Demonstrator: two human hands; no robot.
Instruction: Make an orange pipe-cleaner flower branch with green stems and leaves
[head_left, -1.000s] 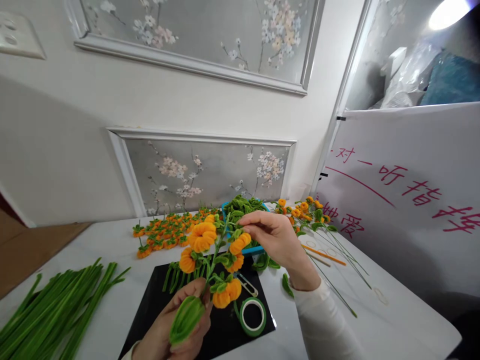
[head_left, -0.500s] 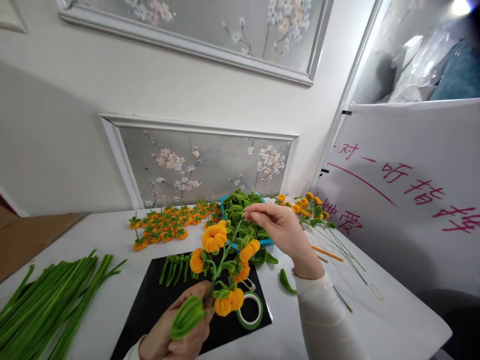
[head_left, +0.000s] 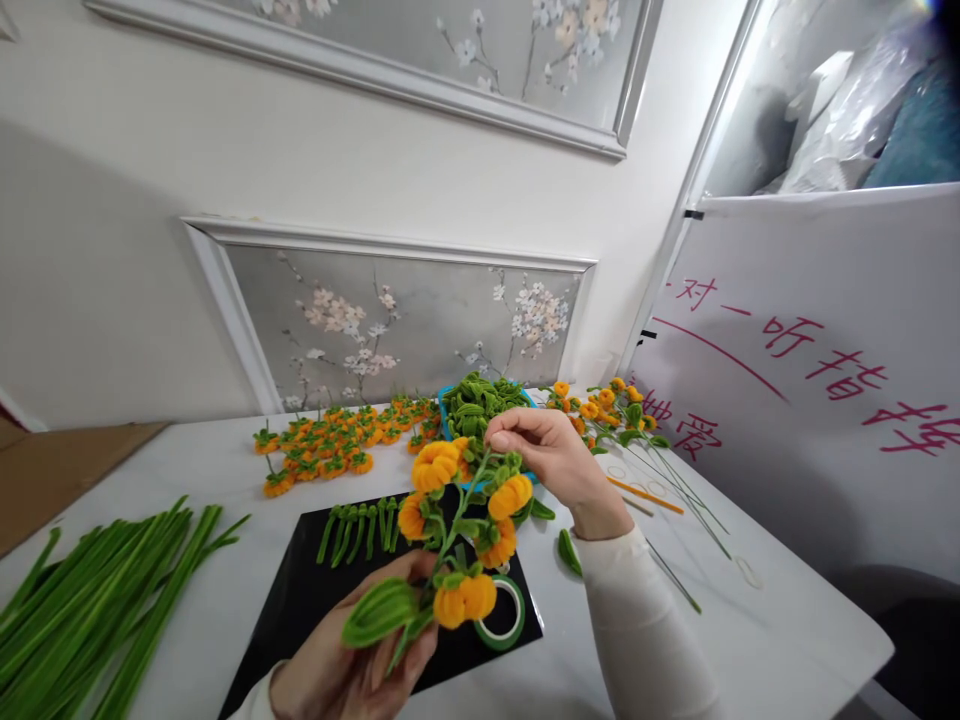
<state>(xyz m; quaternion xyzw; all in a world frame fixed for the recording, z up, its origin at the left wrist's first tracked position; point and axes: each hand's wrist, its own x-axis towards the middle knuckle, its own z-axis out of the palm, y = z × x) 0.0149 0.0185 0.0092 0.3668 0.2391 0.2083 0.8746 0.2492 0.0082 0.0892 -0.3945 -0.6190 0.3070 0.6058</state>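
Note:
My left hand (head_left: 352, 660) is closed round the lower stem of a pipe-cleaner flower branch (head_left: 459, 520) and also grips a green pipe-cleaner leaf (head_left: 379, 612). The branch carries several orange blossoms and green leaves and tilts up to the right. At the branch's top, my right hand (head_left: 551, 455) pinches the tip with thumb and fingers. Both hands hover above a black mat (head_left: 315, 590) on the white table (head_left: 750, 630).
A roll of green tape (head_left: 504, 622) lies on the mat beside several short green pieces (head_left: 360, 525). Behind stand a blue tray of green leaves (head_left: 480, 400), a heap of small orange flowers (head_left: 337, 450) and finished stems (head_left: 637, 430). Long green pipe cleaners (head_left: 97, 600) lie left.
The branch has tilted and shifted slightly right. My right hand has come down from the blue tray to the branch's tip. The camera has tilted a little.

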